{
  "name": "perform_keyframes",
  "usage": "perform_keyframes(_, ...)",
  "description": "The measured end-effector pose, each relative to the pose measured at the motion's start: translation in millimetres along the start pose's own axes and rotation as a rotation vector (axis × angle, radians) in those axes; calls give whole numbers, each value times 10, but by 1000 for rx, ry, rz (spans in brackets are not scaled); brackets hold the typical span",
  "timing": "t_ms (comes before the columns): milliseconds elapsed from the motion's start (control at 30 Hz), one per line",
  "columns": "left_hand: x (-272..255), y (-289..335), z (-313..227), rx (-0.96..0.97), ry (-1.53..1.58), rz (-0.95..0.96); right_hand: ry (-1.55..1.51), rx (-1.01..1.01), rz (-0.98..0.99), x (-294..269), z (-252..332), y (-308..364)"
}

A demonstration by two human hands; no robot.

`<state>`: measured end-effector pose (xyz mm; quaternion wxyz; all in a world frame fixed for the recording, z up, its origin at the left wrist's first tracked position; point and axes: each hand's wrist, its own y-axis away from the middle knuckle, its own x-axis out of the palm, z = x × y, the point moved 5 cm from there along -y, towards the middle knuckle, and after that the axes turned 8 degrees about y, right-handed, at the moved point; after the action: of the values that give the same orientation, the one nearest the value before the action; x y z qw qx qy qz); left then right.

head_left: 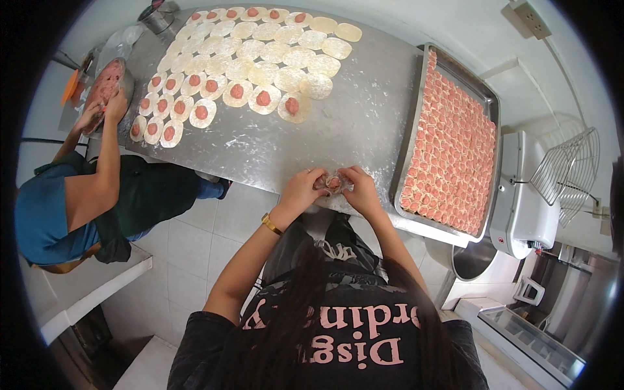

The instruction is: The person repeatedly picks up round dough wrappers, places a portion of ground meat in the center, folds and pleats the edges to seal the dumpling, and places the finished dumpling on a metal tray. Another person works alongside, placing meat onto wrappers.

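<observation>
Between my two hands, at the near edge of the steel table (260, 153), is a dumpling (333, 184) with pink filling showing at its top. My left hand (303, 190), with a gold watch on its wrist, has its fingers closed on the dumpling's left side. From the other side, my right hand (359, 188) grips it too. Round pale wrappers (263, 71) lie in rows at the far left of the table. The nearest ones carry balls of pink filling (263, 98), as do several along the far edge; those in the middle are bare.
On the right, a metal tray (406, 153) holds tight rows of open-topped dumplings. A white machine (520, 195) with a wire guard (564, 172) stands beyond it. At the left, a co-worker in a blue sleeve (81, 195) has both hands at a bowl of pink filling (127, 81).
</observation>
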<state>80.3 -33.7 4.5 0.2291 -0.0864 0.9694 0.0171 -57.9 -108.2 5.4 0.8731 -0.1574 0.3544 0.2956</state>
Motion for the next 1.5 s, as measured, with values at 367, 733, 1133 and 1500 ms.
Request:
perform_keyframes(367, 42, -6, 42, -81, 32, 24, 67, -52, -44, 28, 58, -10)
perform_keyframes(733, 37, -3, 58, -23, 86, -51, 72, -28, -9, -4, 48, -8)
perform_keyframes(1133, 52, 38, -21, 72, 65, -95, 113, 39, 57, -27, -4, 13)
perform_keyframes(1500, 132, -4, 22, -29, 62, -14, 146, 48, -38, -20, 8, 27)
